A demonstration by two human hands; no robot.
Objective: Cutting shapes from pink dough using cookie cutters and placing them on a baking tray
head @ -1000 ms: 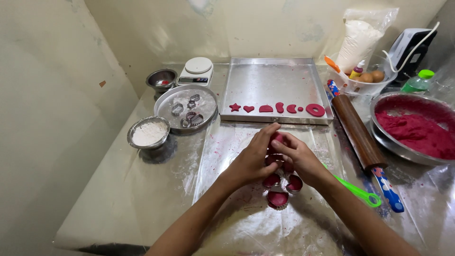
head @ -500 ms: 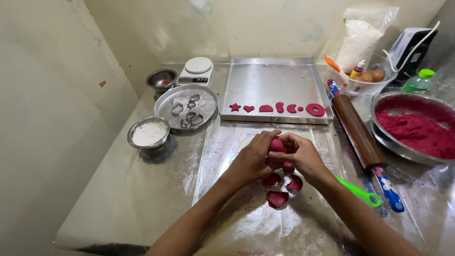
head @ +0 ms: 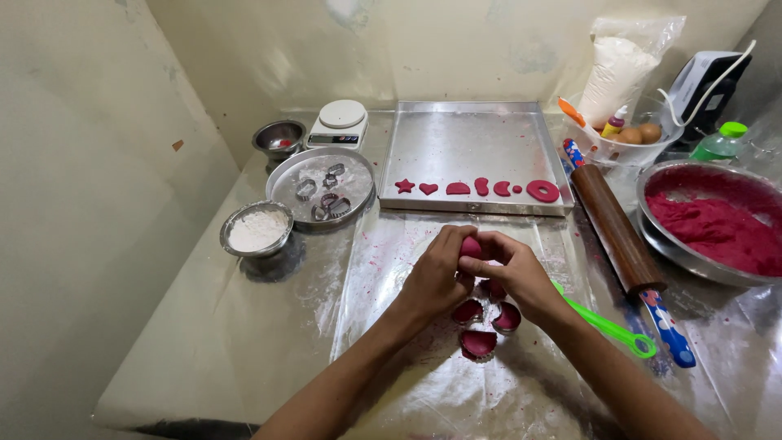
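While a second ago it sat low, the pink dough ball (head: pixel 470 246) is now raised and pinched between left hand (head: pixel 436 281) and right hand (head: pixel 515 273); shaping appears underway above filled moulds (head: pixel 481 326).

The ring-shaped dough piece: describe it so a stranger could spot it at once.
Find the square metal baking tray at the back of the table. A row of pink dough shapes lies along its near edge. The ring-shaped dough piece ends that row on the right, the only one with a hole.
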